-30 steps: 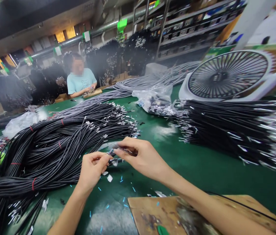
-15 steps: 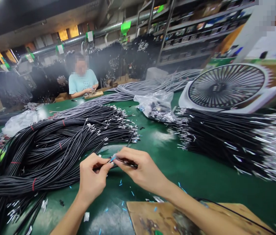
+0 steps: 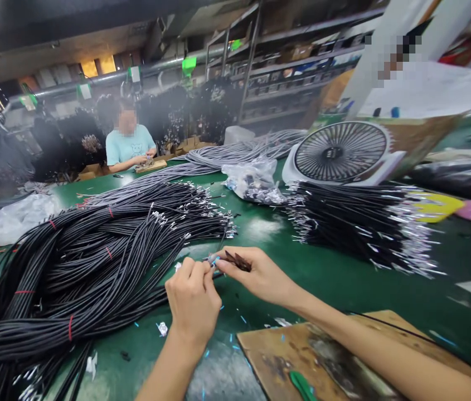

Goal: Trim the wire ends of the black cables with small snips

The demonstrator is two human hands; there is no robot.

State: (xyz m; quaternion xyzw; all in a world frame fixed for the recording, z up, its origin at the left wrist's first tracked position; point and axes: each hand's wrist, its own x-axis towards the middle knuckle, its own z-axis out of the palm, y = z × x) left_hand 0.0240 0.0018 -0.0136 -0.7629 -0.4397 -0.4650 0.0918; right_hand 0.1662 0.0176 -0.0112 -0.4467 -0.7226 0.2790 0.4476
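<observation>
My hands meet above the green table, just right of a big heap of black cables (image 3: 135, 239). My left hand (image 3: 193, 292) is closed, its back toward me, around the end of a black cable; its fingers hide most of that end. A thin blue wire (image 3: 215, 260) shows between the fingertips of both hands. My right hand (image 3: 260, 274) pinches at this wire with thumb and forefinger. Dark brown pointed pieces (image 3: 238, 260) stick out within the same hand's grip; I cannot make out what they are.
A fan (image 3: 341, 153) stands behind a second stack of black cables (image 3: 344, 223) at the right. A bag of small parts (image 3: 252, 181) lies mid-table. A stained board (image 3: 268, 351) carries a green-handled tool (image 3: 302, 385). Across the table sits a person (image 3: 130, 147).
The view has swung right. My left hand has rolled over, so its back now faces me, and both hands remain together at the blue wire.
</observation>
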